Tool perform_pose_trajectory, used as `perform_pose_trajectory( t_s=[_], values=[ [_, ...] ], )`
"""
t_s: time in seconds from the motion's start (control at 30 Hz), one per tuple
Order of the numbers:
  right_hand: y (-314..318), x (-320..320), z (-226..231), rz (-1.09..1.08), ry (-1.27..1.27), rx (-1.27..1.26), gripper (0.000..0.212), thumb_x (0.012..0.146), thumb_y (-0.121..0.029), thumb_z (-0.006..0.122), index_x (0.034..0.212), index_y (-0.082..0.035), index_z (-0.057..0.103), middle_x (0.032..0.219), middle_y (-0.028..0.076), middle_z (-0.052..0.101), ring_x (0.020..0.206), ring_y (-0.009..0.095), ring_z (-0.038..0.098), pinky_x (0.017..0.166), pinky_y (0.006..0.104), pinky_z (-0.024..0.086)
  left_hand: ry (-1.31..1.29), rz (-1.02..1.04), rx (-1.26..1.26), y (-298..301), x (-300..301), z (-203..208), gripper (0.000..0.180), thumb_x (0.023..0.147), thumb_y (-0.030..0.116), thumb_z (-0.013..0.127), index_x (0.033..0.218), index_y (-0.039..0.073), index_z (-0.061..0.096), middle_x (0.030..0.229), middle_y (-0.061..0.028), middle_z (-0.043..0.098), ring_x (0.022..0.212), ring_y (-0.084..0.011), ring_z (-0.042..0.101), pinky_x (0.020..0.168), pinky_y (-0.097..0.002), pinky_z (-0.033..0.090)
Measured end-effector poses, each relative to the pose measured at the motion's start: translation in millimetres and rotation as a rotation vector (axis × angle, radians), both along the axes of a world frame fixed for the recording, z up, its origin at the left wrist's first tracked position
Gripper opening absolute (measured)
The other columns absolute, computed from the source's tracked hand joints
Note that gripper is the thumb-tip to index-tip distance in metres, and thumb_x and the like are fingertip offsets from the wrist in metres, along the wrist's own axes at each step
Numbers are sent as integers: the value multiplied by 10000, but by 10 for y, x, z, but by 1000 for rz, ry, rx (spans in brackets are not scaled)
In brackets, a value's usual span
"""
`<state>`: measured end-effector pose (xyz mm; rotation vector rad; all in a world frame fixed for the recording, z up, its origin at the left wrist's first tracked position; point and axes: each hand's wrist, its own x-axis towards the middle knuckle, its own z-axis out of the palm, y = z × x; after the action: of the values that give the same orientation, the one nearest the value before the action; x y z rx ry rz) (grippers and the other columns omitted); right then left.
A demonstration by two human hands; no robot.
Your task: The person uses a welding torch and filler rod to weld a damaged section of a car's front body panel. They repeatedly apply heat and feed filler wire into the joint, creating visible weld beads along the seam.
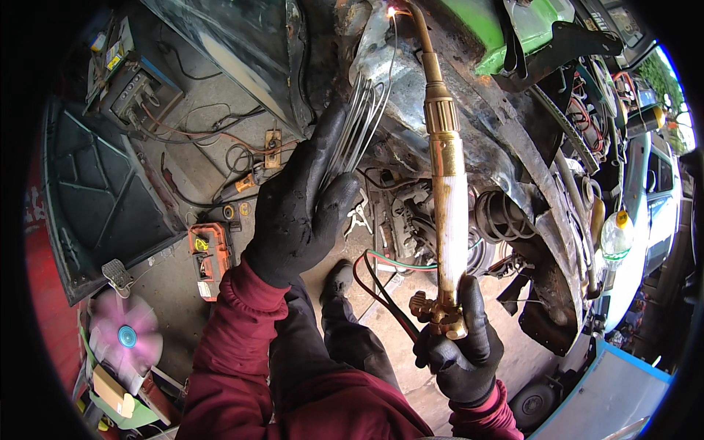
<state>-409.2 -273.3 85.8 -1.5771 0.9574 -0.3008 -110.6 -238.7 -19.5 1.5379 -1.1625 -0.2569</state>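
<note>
My left hand [297,198], in a black glove, is closed around a bundle of thin metal filler wire [353,125]. One strand bends out of the bundle and reaches up to the torch's tip. My right hand [466,359], also gloved, grips the valve end of a brass gas torch [449,198] that points away from me. A bright orange glow shows where the tip and the wire end meet, against worn bare sheet metal [407,81] of a vehicle body. Red and green hoses [385,301] run from the torch's lower end.
A coil spring [506,216] and rusty body parts lie beneath the sheet metal. On the left are a welding machine [143,92] with cables, an orange toolbox [210,257] and a spinning fan [126,336]. A plastic bottle [617,238] hangs at right near a parked car [645,220].
</note>
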Motion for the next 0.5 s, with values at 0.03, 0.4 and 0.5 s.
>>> perform_pose_trajectory(
  t_s=[0.03, 0.4, 0.5],
  values=[
    [3, -2, -1, 14, 13, -28, 818, 959, 8, 741, 1677, 97, 361, 1543, 282, 614, 1268, 299, 726, 1035, 377, 585, -5, 0, 0, 0, 1, 1, 660, 1094, 159, 580, 1703, 7, 373, 1662, -258, 515, 1478, -408, 588, 1174, -433, 502],
    [-6, 1, 0, 6, -54, 45, 838, 938, 59, 717, 1687, 95, 344, 1453, 260, 669, 1081, 241, 760, 914, 343, 606, -33, 10, -39, -2, 3, -26, 656, 1077, 110, 611, 1689, 7, 400, 1616, -258, 562, 1407, -406, 646, 1108, -421, 537],
    [1, 17, 10, 20, 45, -48, 848, 915, 65, 749, 1669, 112, 362, 1475, 274, 655, 1182, 290, 756, 975, 366, 604, 2, 6, 2, 16, -3, -20, 643, 1077, 106, 614, 1679, 4, 415, 1591, -265, 580, 1374, -407, 667, 1088, -415, 543]
  ],
)
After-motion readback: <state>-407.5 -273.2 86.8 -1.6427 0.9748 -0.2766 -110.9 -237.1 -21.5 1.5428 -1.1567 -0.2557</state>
